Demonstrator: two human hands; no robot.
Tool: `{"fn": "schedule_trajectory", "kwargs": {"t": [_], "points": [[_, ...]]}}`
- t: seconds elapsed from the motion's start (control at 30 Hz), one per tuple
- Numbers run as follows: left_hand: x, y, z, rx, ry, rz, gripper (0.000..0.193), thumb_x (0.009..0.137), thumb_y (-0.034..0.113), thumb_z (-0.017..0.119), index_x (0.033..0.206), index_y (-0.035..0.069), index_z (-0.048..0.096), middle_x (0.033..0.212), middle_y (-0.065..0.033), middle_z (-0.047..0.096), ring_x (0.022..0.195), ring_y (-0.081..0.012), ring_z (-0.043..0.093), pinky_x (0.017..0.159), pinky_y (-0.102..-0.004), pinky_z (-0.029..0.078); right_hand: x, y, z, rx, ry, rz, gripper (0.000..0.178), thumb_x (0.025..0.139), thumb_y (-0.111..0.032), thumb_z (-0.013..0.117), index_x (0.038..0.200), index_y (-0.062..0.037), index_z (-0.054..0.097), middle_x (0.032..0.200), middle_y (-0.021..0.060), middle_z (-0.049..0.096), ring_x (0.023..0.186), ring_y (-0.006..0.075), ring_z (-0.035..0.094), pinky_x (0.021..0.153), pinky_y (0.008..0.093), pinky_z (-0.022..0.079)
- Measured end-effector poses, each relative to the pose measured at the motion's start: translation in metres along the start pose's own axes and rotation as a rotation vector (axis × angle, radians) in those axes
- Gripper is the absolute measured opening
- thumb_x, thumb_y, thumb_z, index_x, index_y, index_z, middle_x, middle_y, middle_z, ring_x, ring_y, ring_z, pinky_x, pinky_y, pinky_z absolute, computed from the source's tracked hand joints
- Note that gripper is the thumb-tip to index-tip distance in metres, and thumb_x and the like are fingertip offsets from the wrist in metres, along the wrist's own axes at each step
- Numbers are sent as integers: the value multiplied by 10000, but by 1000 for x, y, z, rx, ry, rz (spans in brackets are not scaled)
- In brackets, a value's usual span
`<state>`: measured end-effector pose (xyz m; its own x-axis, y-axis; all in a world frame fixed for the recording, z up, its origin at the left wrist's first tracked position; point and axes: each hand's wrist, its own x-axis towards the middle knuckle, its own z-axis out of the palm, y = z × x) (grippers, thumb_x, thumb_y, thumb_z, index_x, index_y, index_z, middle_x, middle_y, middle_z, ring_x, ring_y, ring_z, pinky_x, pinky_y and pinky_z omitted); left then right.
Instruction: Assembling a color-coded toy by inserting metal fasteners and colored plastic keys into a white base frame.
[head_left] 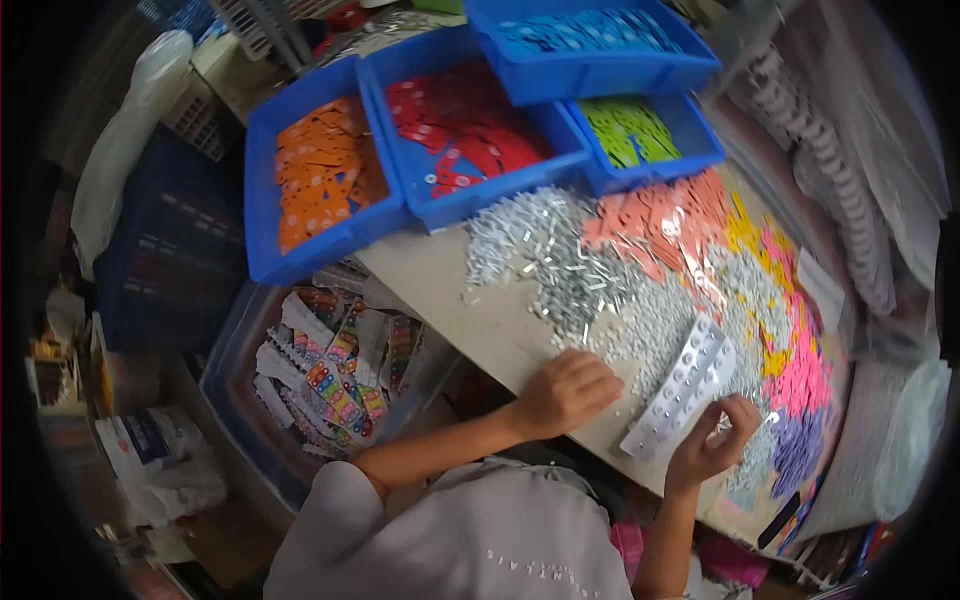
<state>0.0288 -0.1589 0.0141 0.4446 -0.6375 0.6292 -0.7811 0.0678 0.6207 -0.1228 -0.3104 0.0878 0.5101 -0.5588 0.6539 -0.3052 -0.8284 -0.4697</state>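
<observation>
My left hand (570,393) is over the near edge of the table, its fingers curled together beside the small white pieces (662,310). Whatever those fingers hold, if anything, is hidden. A white strip with rows of round studs or holes (683,388) lies slanted on the table between my hands. Just to the right of its near end is my right hand (714,440), thumb and fingers bent toward each other in a pinch. Anything between them is too small to make out. Silvery metal pins (580,290) are heaped beyond my left hand.
Blue bins hold orange pieces (322,165), red pieces (465,120), green pieces (628,130) and blue pieces (590,32). Salmon (660,222), yellow (742,232), pink (803,375) and purple pieces (797,448) lie loose. A floor tub (225,375) at left holds strips with colourful pieces.
</observation>
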Motion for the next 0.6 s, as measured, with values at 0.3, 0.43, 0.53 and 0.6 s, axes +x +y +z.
{"fn": "schedule_trajectory", "kwargs": {"t": [0.3, 0.43, 0.53, 0.6], "points": [[-23, -2, -5, -147, 25, -13, 278, 818, 92, 749, 1090, 54, 703, 899, -72, 631, 859, -269, 622, 745, -416, 503, 168, -158, 221, 418, -659, -526, 103, 883, -29, 666, 972, 3, 707, 918, 177, 687, 913, 350, 647, 795, 410, 493], [-30, -5, -49, -69, 70, 35, 312, 806, 97, 766, 1111, 59, 717, 917, -72, 654, 859, -268, 637, 784, -417, 513, 180, -158, 327, 258, -972, -427, 201, 823, -167, 745, 967, -27, 732, 934, 183, 736, 853, 345, 703, 735, 443, 537], [-27, -12, -108, 126, 206, -67, 278, 811, 76, 771, 1086, 73, 735, 885, -73, 670, 828, -273, 648, 790, -422, 511, 174, -151, 357, 75, -1073, -459, 283, 773, -221, 804, 971, -30, 739, 951, 177, 742, 869, 350, 707, 753, 438, 542], [-20, -20, -162, 253, 341, -121, 170, 846, 32, 738, 1014, 53, 733, 860, -96, 676, 781, -291, 636, 711, -418, 501, 166, -155, 364, -73, -1061, -500, 377, 709, -262, 859, 981, -30, 741, 947, 181, 741, 872, 362, 705, 759, 437, 540]]}}
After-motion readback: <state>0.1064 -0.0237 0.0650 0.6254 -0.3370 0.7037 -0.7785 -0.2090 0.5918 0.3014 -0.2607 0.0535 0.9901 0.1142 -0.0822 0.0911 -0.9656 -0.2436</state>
